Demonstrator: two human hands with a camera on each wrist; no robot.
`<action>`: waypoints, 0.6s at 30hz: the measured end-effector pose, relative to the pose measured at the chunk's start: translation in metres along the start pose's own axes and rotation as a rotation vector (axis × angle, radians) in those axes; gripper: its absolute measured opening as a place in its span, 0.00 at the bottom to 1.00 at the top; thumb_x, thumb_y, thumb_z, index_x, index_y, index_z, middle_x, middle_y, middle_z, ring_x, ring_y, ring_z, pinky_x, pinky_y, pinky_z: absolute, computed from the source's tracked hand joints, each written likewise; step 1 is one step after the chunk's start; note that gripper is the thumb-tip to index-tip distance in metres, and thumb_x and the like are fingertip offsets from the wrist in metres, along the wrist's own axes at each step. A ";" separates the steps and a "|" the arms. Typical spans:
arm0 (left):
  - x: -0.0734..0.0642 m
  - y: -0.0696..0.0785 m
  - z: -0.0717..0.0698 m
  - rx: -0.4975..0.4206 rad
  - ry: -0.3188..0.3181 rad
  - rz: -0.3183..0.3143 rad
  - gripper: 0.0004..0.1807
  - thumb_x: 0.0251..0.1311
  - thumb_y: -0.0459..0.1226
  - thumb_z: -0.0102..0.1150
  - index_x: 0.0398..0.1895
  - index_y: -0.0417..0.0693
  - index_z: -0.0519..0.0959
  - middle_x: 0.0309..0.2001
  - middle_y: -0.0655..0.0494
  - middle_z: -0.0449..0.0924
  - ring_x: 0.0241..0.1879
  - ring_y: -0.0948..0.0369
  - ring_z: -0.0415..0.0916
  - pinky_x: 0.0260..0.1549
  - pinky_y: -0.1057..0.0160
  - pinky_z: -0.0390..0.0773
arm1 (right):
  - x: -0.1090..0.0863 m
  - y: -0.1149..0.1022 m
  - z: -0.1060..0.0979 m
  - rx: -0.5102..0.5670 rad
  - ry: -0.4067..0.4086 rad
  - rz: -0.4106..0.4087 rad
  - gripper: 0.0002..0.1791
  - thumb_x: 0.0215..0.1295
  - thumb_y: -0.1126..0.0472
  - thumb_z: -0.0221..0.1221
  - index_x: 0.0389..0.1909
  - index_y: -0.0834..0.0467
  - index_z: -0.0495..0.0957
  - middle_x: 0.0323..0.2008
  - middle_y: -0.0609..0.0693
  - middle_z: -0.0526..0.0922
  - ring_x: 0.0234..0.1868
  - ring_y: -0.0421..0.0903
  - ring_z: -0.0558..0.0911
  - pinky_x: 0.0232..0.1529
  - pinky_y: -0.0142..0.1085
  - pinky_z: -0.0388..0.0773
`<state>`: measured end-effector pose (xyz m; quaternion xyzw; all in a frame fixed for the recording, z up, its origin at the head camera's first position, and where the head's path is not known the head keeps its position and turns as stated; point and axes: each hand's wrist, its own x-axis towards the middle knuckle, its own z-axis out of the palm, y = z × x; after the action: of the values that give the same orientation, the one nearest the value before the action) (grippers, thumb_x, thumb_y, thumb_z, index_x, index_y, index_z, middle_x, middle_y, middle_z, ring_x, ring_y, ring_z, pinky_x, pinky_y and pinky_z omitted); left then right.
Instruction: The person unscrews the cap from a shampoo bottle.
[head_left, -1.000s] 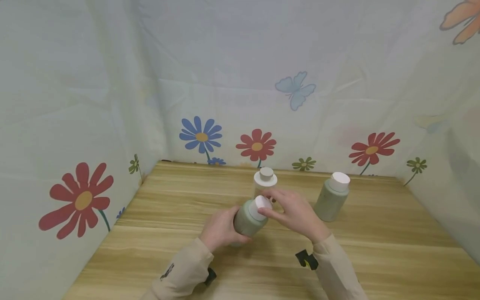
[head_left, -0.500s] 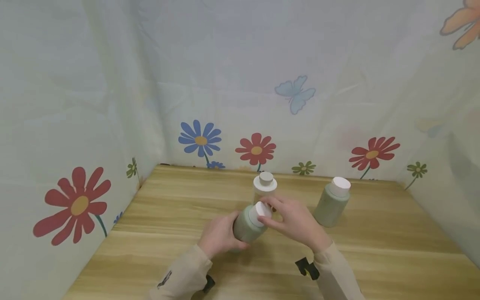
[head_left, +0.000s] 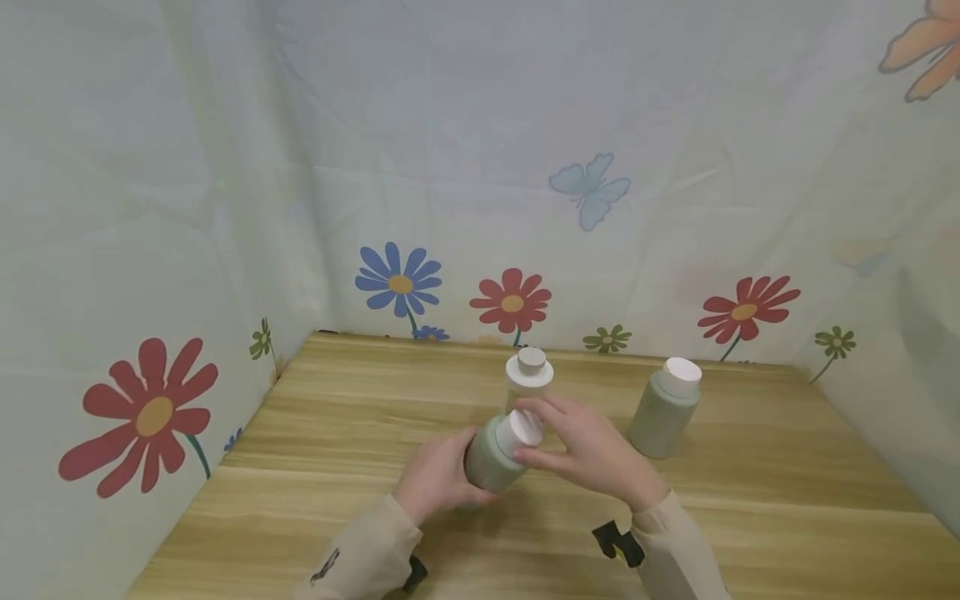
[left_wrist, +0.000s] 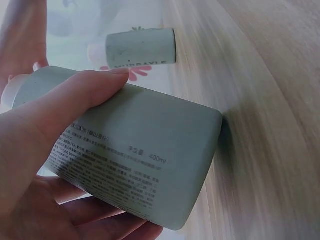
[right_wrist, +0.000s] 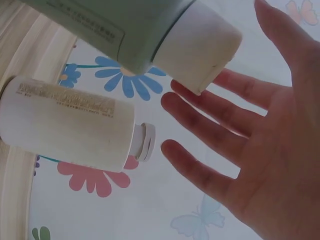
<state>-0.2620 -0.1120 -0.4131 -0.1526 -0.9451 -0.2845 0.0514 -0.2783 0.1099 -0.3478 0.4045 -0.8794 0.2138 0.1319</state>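
My left hand (head_left: 438, 471) grips a pale green bottle (left_wrist: 165, 135) round its body, thumb along one side and fingers along the other. The bottle leans, with its white cap (right_wrist: 200, 45) up and to the right. Around that cap is my right hand (head_left: 588, 446), its fingers spread and fairly straight. In the right wrist view, the thumb stands apart from the cap and some fingertips pass behind it; whether they touch it I cannot tell. Just behind stands a white bottle (right_wrist: 70, 125) with a small light cap, partly hidden in the head view.
A second green bottle (head_left: 663, 412) with a white cap stands to the right on the wood-grain table (head_left: 360, 392). Cloth walls (head_left: 450, 167) printed with flowers and butterflies enclose the table at the back and both sides.
The head view has tipped slightly, so the scene sits lower. My right thumb has shifted down a little at the cap's edge. The left hand keeps its hold on the leaning bottle.
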 end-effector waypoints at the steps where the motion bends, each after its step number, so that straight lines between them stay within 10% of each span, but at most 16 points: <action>1: -0.001 0.000 0.000 0.002 0.000 0.000 0.39 0.33 0.49 0.80 0.52 0.49 0.76 0.44 0.52 0.84 0.41 0.55 0.81 0.40 0.53 0.79 | 0.000 -0.001 0.001 0.011 -0.001 0.014 0.29 0.60 0.43 0.63 0.59 0.50 0.74 0.55 0.45 0.81 0.52 0.42 0.81 0.51 0.42 0.79; 18: -0.001 0.001 0.000 0.035 0.011 0.010 0.38 0.32 0.50 0.80 0.51 0.50 0.76 0.41 0.52 0.85 0.38 0.57 0.81 0.37 0.55 0.79 | 0.002 -0.004 0.011 -0.102 0.072 0.048 0.22 0.60 0.46 0.64 0.52 0.50 0.78 0.46 0.44 0.85 0.38 0.38 0.82 0.37 0.33 0.76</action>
<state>-0.2604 -0.1116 -0.4125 -0.1548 -0.9488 -0.2686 0.0608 -0.2770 0.1006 -0.3551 0.3682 -0.8932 0.1862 0.1788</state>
